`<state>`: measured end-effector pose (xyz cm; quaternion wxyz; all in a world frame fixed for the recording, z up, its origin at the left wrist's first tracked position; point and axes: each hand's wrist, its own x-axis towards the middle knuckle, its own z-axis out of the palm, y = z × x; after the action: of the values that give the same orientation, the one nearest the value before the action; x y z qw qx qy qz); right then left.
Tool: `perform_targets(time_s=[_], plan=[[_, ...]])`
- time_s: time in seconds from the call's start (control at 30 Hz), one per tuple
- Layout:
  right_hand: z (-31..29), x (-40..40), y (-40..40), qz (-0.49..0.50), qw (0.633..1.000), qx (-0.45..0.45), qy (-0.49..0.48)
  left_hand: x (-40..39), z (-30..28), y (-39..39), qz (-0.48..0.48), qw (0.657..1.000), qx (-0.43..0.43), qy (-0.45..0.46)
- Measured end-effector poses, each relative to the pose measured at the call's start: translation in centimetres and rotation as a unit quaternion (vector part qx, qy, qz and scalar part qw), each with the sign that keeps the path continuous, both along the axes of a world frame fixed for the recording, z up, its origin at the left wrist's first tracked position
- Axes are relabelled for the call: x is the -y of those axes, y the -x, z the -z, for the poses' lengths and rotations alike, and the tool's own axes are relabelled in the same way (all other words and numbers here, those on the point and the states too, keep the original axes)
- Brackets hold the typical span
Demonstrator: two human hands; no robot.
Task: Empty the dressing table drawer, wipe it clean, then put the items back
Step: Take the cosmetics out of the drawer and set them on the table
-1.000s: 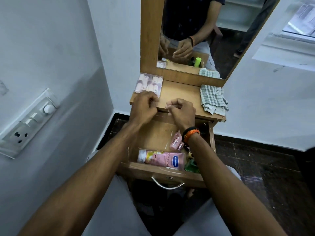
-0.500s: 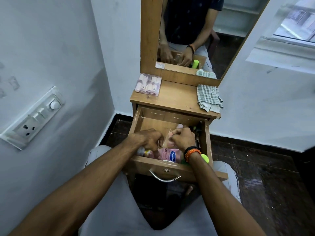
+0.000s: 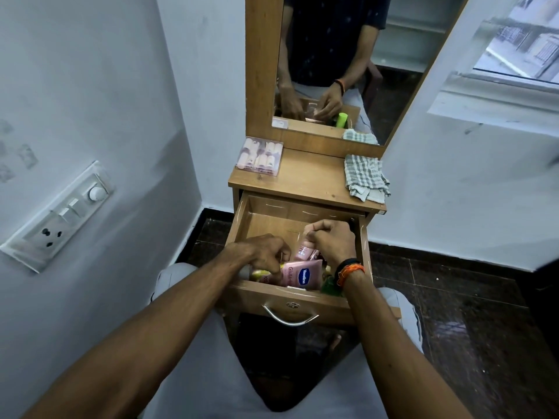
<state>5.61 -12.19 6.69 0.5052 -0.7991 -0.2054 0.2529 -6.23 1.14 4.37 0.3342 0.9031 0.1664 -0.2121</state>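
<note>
The wooden drawer [image 3: 242, 225] of the dressing table is pulled out, and its back half is bare. A pink lotion tube [image 3: 302, 275] lies along the drawer's front. My left hand [image 3: 263, 252] reaches down with curled fingers gripping the tube's left end. My right hand [image 3: 331, 240] is closed around the top of a small pink bottle [image 3: 304, 251] standing behind the tube. A green item [image 3: 328, 287] sits in the front right corner, partly hidden by my wrist.
On the tabletop [image 3: 311, 179] a clear box of small pink bottles [image 3: 260, 160] lies at the left and a checked cloth [image 3: 364, 178] at the right. A mirror [image 3: 332, 55] rises behind. A switchboard [image 3: 57, 216] is on the left wall. The drawer handle [image 3: 290, 317] faces my lap.
Both hands came down from the tabletop edge into the drawer. The right hand has closed on the small pink bottle, and the left has settled on the tube.
</note>
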Motion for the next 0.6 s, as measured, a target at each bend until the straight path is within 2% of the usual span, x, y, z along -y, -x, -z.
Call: perform_targets(time_s=[0.17,0.33,0.5,0.6], plan=[[-1.4,0.2,-0.7,0.083,0.99,-0.003,-0.114,-1.1,-0.7,0.3,-0.062,0.993,0.079,0.06],[-2.1,0.0,-1.7,0.205,0.966,0.045,-0.153,-2.2,-2.8,0.2,-0.183,0.946,0.21,0.167],[-1.6,-0.5,-0.9,0.183,0.965,0.018,-0.187,-3.4,-4.1,0.5,-0.262,0.887,0.301,0.232],[-1.2,-1.2,-0.4,0.065,0.978,-0.015,-0.197,-4.1,-4.8,0.8,-0.294,0.846,0.353,0.27]])
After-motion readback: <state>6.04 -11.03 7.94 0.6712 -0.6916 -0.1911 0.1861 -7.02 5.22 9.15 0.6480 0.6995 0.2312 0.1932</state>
